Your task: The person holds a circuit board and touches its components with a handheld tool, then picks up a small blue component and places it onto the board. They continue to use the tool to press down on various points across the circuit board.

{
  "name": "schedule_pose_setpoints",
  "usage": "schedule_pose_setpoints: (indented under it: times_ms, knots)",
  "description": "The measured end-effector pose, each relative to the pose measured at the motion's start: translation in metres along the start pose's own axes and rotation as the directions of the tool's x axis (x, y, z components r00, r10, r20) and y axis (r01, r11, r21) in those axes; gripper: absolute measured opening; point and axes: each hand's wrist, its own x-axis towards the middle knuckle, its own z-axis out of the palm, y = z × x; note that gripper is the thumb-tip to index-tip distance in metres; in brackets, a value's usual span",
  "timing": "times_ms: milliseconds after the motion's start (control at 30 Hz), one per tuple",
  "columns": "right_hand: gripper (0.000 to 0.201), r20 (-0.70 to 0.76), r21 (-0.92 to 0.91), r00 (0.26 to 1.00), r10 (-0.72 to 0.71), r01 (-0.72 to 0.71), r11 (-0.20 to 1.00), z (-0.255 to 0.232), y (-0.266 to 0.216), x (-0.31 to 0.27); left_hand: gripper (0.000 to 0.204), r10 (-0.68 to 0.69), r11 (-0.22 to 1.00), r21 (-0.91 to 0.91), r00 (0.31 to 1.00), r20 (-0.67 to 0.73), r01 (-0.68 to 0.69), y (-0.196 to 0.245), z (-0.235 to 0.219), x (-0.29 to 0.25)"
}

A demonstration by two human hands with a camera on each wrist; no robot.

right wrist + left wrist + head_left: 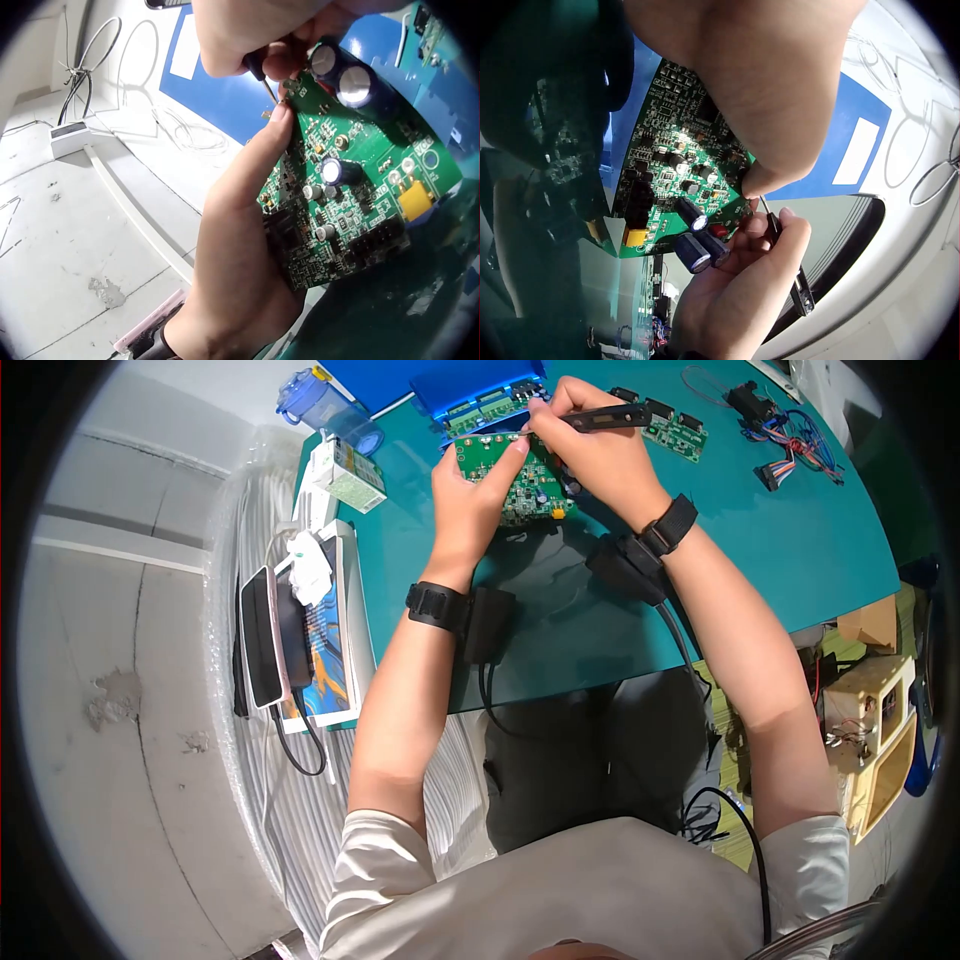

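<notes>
over the wide, dark green tabletop, the green, component-covered circuit board is held tilted by the left hand, its edge pinched between the thumb and fingers partly hidden behind. the slim black-handled tool is pinched in the fingers of the right hand, its thin metal shaft pointed at the board's edge beside the left thumb; whether they touch cannot be told. on the board, dark blue cylindrical capacitors and a small yellow block connector are seen.
</notes>
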Motion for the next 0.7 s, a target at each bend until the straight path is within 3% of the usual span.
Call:
schedule_pose_setpoints:
  times_ms: [100,267,500,600,700]
  knots:
    - [0.034,0.018,-0.080,1.000,0.012,-0.010,0.997,0.000,-0.008,-0.001,0.029,0.004,1.000,-0.006,1.000,-0.006,-0.004,0.003,0.001,-0.001]
    - [0.026,-0.004,-0.027,0.996,0.093,-0.093,0.995,0.000,-0.012,-0.002,0.029,0.007,0.999,-0.048,1.000,-0.009,-0.008,0.004,0.003,-0.003]
    - [0.026,0.025,0.176,0.999,0.030,-0.034,0.984,0.001,-0.007,-0.003,0.028,0.001,0.999,-0.038,1.000,-0.027,-0.002,-0.002,0.003,-0.001]
    - [0.025,0.016,0.089,1.000,0.007,-0.008,0.996,-0.001,-0.007,-0.003,0.029,-0.018,1.000,-0.025,0.999,-0.039,0.017,-0.004,0.003,0.000]
    - [0.026,0.011,0.115,1.000,0.007,-0.008,0.993,0.000,-0.006,-0.004,0.029,-0.050,0.998,-0.039,0.998,-0.047,0.049,-0.004,0.002,0.001]
